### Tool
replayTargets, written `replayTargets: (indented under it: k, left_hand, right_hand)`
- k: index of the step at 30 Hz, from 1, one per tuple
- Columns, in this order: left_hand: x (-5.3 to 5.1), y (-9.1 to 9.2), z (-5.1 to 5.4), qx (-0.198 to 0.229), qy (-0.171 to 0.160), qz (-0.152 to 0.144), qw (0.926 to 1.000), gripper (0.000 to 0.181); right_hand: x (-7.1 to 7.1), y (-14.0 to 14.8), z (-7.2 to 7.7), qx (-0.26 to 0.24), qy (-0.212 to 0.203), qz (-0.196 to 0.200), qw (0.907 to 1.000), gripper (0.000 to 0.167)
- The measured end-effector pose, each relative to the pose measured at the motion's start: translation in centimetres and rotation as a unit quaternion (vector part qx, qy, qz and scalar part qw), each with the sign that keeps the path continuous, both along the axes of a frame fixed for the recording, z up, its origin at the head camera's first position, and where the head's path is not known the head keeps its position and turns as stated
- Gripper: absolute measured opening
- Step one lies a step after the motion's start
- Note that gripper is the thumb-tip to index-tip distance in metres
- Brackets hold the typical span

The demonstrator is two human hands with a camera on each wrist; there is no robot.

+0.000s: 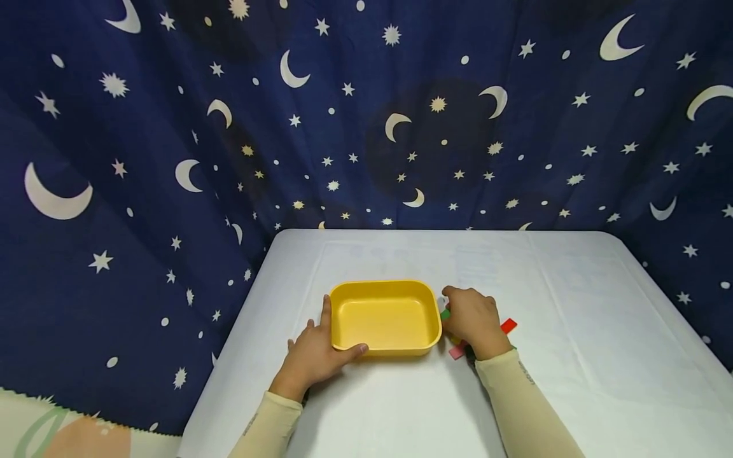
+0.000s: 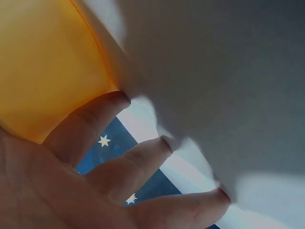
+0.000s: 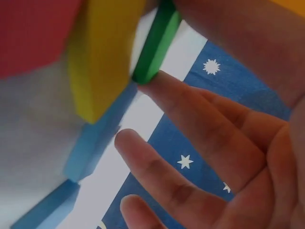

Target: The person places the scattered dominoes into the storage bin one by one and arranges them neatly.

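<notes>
Maybe just begun: yellow box (image 1: 383,321) low in middle of frame, no blocks inside. My left hand (image 1: 317,357), spread wide, touches it; right hand (image 1: 474,319) pinches green block (image 3: 157,47). To do, I guess: red block (image 1: 508,326), pink block (image 1: 456,352), lower right.

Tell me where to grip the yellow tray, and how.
Probably pinch the yellow tray by its left wall, coming from the left: the raised rim offers thumb and fingers an edge, and the left hand touches there. The right end is crowded by the right hand and coloured blocks.
</notes>
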State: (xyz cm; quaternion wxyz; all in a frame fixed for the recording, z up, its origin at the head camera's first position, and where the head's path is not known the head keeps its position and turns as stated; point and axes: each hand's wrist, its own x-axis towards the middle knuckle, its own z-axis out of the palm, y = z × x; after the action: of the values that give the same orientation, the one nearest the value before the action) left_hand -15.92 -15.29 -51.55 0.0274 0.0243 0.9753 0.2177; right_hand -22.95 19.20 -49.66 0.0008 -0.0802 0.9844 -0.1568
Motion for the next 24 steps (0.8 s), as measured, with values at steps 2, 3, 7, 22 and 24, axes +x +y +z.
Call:
replayTargets:
  k: [2,3,7,22,24]
  left_hand:
    - [-0.06,0.02,0.15,0.000,-0.001,0.000,1.0000,0.141]
    - [-0.14,0.05,0.21,0.000,0.002,0.000,1.0000,0.141]
    - [-0.18,0.12,0.34,0.000,0.000,0.004,1.0000,0.141]
    - [0.06,0.35,-0.09,0.005,-0.002,0.012,0.9999,0.141]
    - [0.18,0.23,-0.09,0.006,-0.001,0.015,0.9999,0.141]
  right_hand:
    - [-0.20,-0.09,0.13,0.003,-0.002,0.003,1.0000,0.064]
    - [-0.30,-0.14,0.22,0.005,-0.001,0.003,1.0000,0.063]
    - [-0.48,-0.23,0.49,0.003,-0.001,0.006,1.0000,0.060]
    - [-0.56,0.07,0.62,0.006,-0.019,0.009,0.9998,0.066]
    - [-0.60,-0.12,0.46,0.006,-0.015,0.010,0.9998,0.067]
